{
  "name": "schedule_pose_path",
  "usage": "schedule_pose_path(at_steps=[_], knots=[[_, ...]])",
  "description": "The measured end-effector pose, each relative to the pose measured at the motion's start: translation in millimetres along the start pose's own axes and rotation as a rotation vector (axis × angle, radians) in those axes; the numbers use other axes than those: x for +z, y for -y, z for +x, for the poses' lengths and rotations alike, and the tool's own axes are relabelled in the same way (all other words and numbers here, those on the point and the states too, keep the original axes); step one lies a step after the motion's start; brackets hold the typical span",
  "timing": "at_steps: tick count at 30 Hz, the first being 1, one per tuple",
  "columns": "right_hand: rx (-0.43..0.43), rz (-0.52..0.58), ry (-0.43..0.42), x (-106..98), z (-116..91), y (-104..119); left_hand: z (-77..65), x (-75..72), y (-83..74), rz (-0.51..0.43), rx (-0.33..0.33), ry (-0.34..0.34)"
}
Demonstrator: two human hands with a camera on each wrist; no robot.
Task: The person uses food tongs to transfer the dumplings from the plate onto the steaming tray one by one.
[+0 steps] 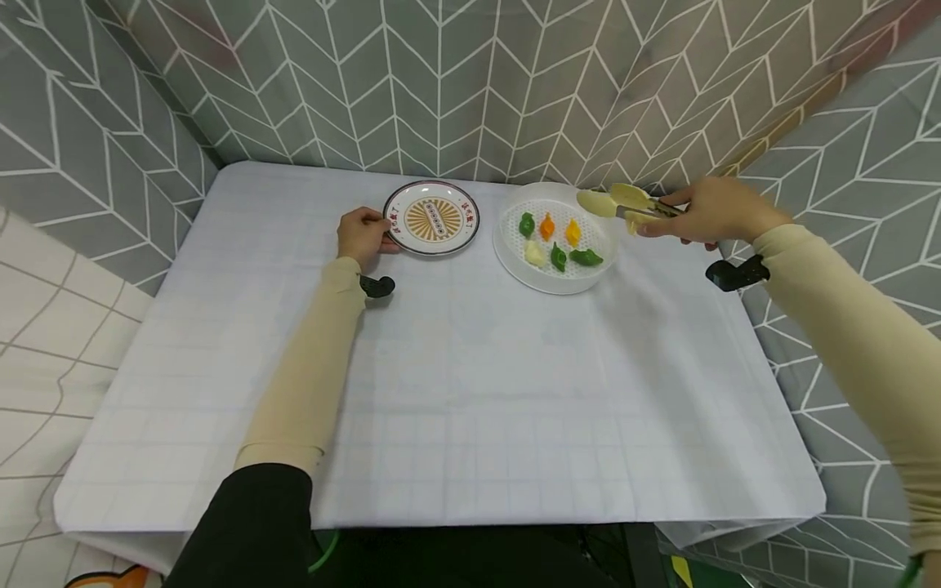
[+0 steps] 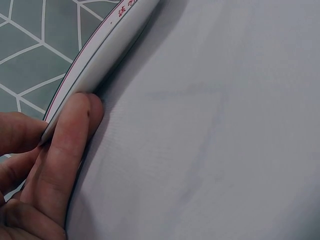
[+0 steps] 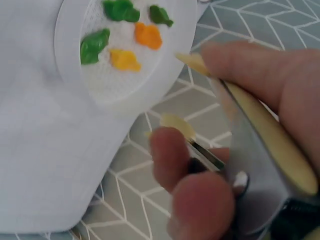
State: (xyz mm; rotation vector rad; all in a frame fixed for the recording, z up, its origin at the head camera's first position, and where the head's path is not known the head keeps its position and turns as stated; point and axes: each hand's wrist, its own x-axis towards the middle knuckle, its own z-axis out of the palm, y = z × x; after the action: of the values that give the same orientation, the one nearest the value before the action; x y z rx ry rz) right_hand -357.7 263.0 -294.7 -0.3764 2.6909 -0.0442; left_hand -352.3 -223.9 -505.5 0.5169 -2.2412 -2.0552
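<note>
At the back of the table, my left hand [image 1: 362,235] pinches the near-left rim of a white plate [image 1: 465,220] with red characters and a gold sunburst. In the left wrist view the thumb lies on the plate's upper side and the fingers [image 2: 70,135] are under its rim. My right hand [image 1: 716,211] grips a pair of tongs [image 1: 625,198] with pale yellow tips, spread apart. These tips overlap the right edge of a round white tray [image 1: 547,282] with a perforated bottom. Several small green, orange, yellow and cream pieces, including an orange one [image 1: 547,227], lie in it.
A white cloth [image 1: 478,392] covers the table. Grey patterned curtains [image 1: 470,90] stand close behind the plate and tray and along the right side. Beyond the table's left edge is a tiled surface [image 1: 51,351].
</note>
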Motion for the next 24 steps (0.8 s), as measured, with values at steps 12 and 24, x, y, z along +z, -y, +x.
schedule_pose_path(at_steps=[12, 24], knots=[[-0.09, 0.216, -0.354, 47.6, 18.5, 64.7, -0.2, -2.5, 5.2, -0.01, -0.003, -0.006], [-0.113, 0.297, -0.482, 120.1, 57.7, 162.8, -4.3, 0.9, 8.1, 0.015, 0.032, -0.029]])
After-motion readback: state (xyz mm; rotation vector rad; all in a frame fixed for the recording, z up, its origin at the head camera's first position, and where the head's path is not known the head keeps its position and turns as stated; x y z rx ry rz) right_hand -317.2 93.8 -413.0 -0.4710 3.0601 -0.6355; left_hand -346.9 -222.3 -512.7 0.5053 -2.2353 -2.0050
